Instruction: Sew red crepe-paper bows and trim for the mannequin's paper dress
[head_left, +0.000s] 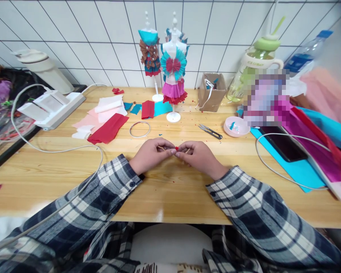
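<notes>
My left hand point(157, 153) and my right hand point(199, 156) meet just above the middle of the wooden table, thumbs and forefingers pinched together. Between the fingertips shows a small red piece point(176, 148), perhaps crepe paper; most of it is hidden by the fingers. Beyond my hands stands a white mini dress form point(174, 76) in a teal, magenta and red paper outfit. A second dress form point(149, 53) in teal and brown is behind it. Thread snips point(210, 131) lie to the right, beside a pink bowl point(236, 127) with teal scraps.
Red crepe paper point(108, 129) and a wire ring point(139, 129) lie left of centre. A power strip point(59, 110) trails a white cable across the left side. A cardboard box point(212, 93), a phone point(284, 146) and coloured paper sheets occupy the right.
</notes>
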The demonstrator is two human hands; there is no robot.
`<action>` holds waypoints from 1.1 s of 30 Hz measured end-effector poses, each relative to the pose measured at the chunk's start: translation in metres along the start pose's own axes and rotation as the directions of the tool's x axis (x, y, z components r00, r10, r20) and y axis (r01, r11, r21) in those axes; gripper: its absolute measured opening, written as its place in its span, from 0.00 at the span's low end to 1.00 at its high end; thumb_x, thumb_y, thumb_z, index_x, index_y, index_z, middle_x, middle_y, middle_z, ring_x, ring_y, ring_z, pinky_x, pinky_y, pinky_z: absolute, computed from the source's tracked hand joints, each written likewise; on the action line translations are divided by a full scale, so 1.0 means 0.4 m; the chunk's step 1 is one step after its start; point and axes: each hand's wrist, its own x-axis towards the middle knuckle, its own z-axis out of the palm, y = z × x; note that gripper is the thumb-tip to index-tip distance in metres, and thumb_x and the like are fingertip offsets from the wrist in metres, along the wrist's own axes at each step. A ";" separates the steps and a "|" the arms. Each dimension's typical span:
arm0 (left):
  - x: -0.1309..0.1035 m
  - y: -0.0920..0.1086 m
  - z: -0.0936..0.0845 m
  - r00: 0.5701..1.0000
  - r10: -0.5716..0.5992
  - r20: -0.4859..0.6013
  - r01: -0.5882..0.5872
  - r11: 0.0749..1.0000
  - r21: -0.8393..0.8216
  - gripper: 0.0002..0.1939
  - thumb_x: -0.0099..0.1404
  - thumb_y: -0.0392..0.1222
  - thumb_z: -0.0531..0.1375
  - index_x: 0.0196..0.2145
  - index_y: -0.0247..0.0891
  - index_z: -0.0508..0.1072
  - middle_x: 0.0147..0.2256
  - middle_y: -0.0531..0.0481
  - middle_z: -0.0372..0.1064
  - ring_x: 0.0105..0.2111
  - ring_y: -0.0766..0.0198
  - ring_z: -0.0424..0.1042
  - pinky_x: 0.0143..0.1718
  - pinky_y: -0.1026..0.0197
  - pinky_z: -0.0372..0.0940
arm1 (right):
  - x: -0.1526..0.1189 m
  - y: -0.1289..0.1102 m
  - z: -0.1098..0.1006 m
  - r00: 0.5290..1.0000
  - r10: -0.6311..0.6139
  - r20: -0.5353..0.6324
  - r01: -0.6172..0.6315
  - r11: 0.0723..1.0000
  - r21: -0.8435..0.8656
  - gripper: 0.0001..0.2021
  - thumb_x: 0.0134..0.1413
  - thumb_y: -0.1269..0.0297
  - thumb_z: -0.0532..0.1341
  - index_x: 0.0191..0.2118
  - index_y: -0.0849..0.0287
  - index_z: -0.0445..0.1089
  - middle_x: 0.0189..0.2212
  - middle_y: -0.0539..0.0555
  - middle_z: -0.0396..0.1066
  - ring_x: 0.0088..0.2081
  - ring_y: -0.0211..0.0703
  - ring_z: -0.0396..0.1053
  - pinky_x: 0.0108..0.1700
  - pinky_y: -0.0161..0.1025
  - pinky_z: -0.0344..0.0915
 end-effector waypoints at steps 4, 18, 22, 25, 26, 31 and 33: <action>0.001 -0.006 0.000 0.998 -0.061 0.017 0.063 0.974 -0.218 0.14 0.55 0.48 0.65 0.33 0.35 0.77 0.34 0.47 0.76 0.35 0.60 0.72 0.41 0.59 0.65 | 0.000 -0.002 0.001 1.000 -0.013 -0.016 0.013 1.000 0.013 0.09 0.50 0.59 0.63 0.35 0.59 0.75 0.23 0.49 0.74 0.25 0.35 0.68 0.30 0.33 0.63; 0.006 -0.019 0.001 0.984 -0.179 -0.010 0.153 0.869 -0.471 0.11 0.53 0.46 0.67 0.30 0.35 0.74 0.29 0.52 0.73 0.30 0.66 0.70 0.36 0.62 0.62 | 0.004 0.004 -0.038 0.985 -0.156 -0.074 0.137 0.966 -0.219 0.09 0.53 0.61 0.60 0.38 0.56 0.75 0.29 0.50 0.75 0.28 0.37 0.68 0.33 0.35 0.63; 0.008 -0.020 -0.006 0.978 -0.207 -0.016 0.172 0.848 -0.501 0.11 0.53 0.45 0.67 0.30 0.35 0.74 0.30 0.51 0.73 0.32 0.66 0.70 0.39 0.61 0.62 | 0.016 0.049 -0.136 0.947 -0.274 -0.166 0.113 0.770 -0.628 0.13 0.54 0.58 0.59 0.42 0.56 0.73 0.40 0.56 0.72 0.45 0.51 0.66 0.48 0.45 0.59; 0.008 -0.018 -0.010 0.975 -0.220 -0.011 0.186 0.850 -0.493 0.11 0.53 0.45 0.67 0.28 0.35 0.73 0.28 0.51 0.73 0.31 0.66 0.70 0.38 0.62 0.61 | 0.022 0.097 -0.183 0.985 -0.156 -0.072 0.051 0.666 -0.744 0.22 0.51 0.54 0.61 0.50 0.59 0.69 0.43 0.60 0.69 0.47 0.55 0.63 0.50 0.48 0.58; 0.008 -0.017 -0.010 0.975 -0.221 -0.010 0.188 0.852 -0.488 0.11 0.53 0.44 0.67 0.28 0.35 0.72 0.27 0.51 0.73 0.30 0.66 0.70 0.37 0.62 0.61 | 0.024 0.109 -0.190 0.991 -0.124 -0.056 0.039 0.653 -0.756 0.23 0.51 0.55 0.60 0.52 0.60 0.68 0.44 0.61 0.69 0.47 0.55 0.63 0.50 0.48 0.58; 0.006 -0.011 -0.011 0.977 -0.214 -0.018 0.182 0.871 -0.456 0.10 0.53 0.43 0.66 0.27 0.34 0.72 0.26 0.53 0.73 0.27 0.69 0.67 0.33 0.64 0.59 | 0.024 0.130 -0.213 0.983 -0.156 -0.096 0.027 0.645 -0.764 0.19 0.55 0.61 0.57 0.53 0.60 0.66 0.46 0.60 0.68 0.48 0.53 0.63 0.49 0.45 0.58; 0.005 -0.007 -0.011 0.978 -0.207 -0.031 0.173 0.882 -0.438 0.10 0.53 0.43 0.66 0.27 0.34 0.72 0.25 0.54 0.72 0.26 0.70 0.65 0.32 0.65 0.58 | 0.021 0.127 -0.221 0.978 -0.139 -0.157 -0.040 0.609 -0.792 0.20 0.55 0.58 0.58 0.52 0.59 0.67 0.45 0.61 0.68 0.47 0.55 0.63 0.47 0.46 0.59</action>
